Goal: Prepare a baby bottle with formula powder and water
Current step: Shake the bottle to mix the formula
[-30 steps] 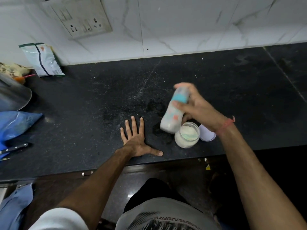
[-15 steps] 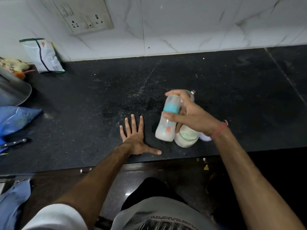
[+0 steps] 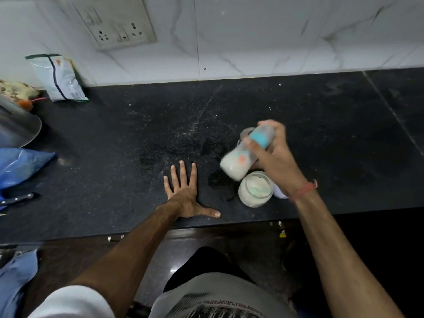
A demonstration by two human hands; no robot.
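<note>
My right hand [image 3: 278,161] grips a baby bottle [image 3: 241,160] with a teal collar, held tilted above the black counter [image 3: 137,138], its base pointing down-left. The bottle is blurred and holds milky white liquid. Just below it stands an open glass jar of white formula powder [image 3: 255,188]. The jar's white lid [image 3: 280,192] lies right of it, partly behind my wrist. A steel cup [image 3: 245,134] shows behind the bottle. My left hand [image 3: 185,196] lies flat on the counter, fingers spread, holding nothing.
A foil pouch [image 3: 58,78] leans on the tiled wall at the back left, under a socket panel [image 3: 117,26]. At the left edge are a steel vessel [image 3: 18,127], a blue plastic bag [image 3: 20,166] and a knife handle [image 3: 17,198]. A wet patch [image 3: 218,180] lies beside the jar.
The bottle in my right hand has swung up and to the right, now more tilted, after dipping lower half a second ago. My left hand has stayed flat on the counter.
</note>
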